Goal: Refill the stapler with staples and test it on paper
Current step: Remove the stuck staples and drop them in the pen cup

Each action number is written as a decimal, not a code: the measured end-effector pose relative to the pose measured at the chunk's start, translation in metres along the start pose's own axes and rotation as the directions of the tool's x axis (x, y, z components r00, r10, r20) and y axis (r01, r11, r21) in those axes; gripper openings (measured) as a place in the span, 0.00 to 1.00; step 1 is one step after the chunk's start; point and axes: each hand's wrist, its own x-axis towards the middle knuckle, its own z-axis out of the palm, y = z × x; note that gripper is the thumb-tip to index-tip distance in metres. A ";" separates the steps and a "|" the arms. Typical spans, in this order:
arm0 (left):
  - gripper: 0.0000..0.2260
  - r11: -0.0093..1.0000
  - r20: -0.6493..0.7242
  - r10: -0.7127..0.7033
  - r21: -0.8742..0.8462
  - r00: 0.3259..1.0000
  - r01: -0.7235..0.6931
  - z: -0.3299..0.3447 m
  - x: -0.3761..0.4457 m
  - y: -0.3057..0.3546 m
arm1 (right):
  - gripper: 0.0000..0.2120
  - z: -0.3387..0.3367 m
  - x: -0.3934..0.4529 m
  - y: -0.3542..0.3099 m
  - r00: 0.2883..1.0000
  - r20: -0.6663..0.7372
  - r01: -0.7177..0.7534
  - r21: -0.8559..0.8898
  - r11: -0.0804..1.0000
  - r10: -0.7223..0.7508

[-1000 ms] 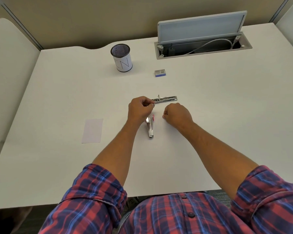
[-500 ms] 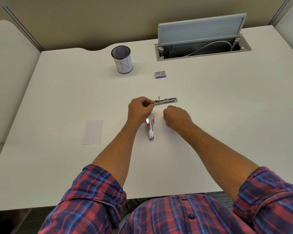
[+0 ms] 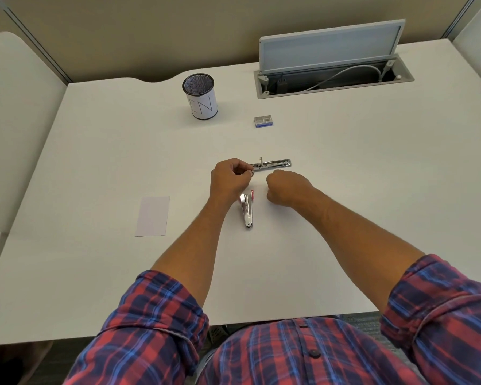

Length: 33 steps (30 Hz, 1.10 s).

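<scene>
Nearest the body, 2 plaid sleeves [image 3: 156,315] are rolled up over the white desk [image 3: 372,218]. Just beyond, the stapler [image 3: 247,209] lies open at desk centre, its chrome arm pointing toward 6 o'clock and its red end tucked between the wrists.

Left hand [image 3: 229,177] is pinched on the near end of the chrome magazine rail [image 3: 272,164], which runs off toward 3 o'clock from the fingertips. Right hand [image 3: 285,187] is curled into a loose fist just at 5 o'clock of that rail; whether it holds a staple strip I cannot tell, the fingers hide it.

Risk, as I judge it: the rail is gripped at only 1 end, so a push from the right could swing it, and any strip could snap or land crooked. The spring pusher could also snap back on a fingertip.

Test paper [image 3: 152,216] waits at 9 o'clock, well apart. Farther off, the staple box [image 3: 263,121] at 12 o'clock, the mesh pen cup [image 3: 200,97] at 11, and the open cable hatch [image 3: 333,73] at 1.
</scene>
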 end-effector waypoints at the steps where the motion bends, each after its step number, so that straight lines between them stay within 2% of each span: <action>1: 0.07 1.000 -0.003 0.002 -0.001 1.000 -0.002 0.000 0.000 0.000 | 0.10 -0.001 0.000 0.000 1.000 0.012 0.000 0.002 1.000 0.000; 6: 0.07 1.000 -0.001 0.007 -0.009 1.000 -0.007 -0.001 0.000 0.001 | 0.05 0.001 0.000 0.005 0.998 0.066 -0.013 0.103 0.995 0.006; 9: 0.06 1.000 0.008 0.013 0.012 1.000 -0.013 0.000 -0.001 0.002 | 0.06 0.003 0.002 0.016 0.998 0.060 -0.029 0.305 0.952 0.011; 11: 0.06 0.999 0.019 0.022 0.032 1.000 -0.022 0.003 -0.002 0.004 | 0.07 0.006 0.000 0.027 0.994 -0.006 -0.083 0.583 0.808 0.106; 13: 0.05 0.997 0.035 0.037 0.064 0.999 -0.040 0.007 -0.002 0.008 | 0.09 0.008 -0.005 0.034 0.982 -0.056 -0.052 0.842 0.537 0.181; 15: 0.04 0.993 0.055 0.053 0.100 0.997 -0.059 0.013 -0.003 0.011 | 0.09 0.008 -0.010 0.038 0.977 -0.099 0.040 0.957 0.288 0.191; 17: 0.04 0.987 0.069 0.076 0.137 0.995 -0.085 0.019 -0.004 0.014 | 0.10 0.004 -0.015 0.039 0.980 -0.119 0.090 0.980 0.178 0.158; 22: 0.02 0.979 0.123 0.094 0.167 0.988 -0.114 0.031 -0.007 0.022 | 0.11 0.006 -0.020 0.043 0.971 -0.198 0.169 0.965 0.203 0.134; 25: 0.03 0.983 0.127 0.072 0.161 0.989 -0.092 0.033 -0.009 0.022 | 0.11 0.013 -0.021 0.046 0.973 -0.180 0.150 0.970 0.192 0.148; 30: 0.04 0.994 0.149 0.037 0.096 0.988 -0.052 0.032 -0.009 0.018 | 0.06 0.023 -0.023 0.044 0.968 -0.199 0.142 0.938 0.315 0.156; 33: 0.04 0.997 0.164 0.017 0.070 0.986 -0.029 0.031 -0.008 0.016 | 0.05 0.023 -0.023 0.043 0.969 -0.190 0.130 0.936 0.328 0.156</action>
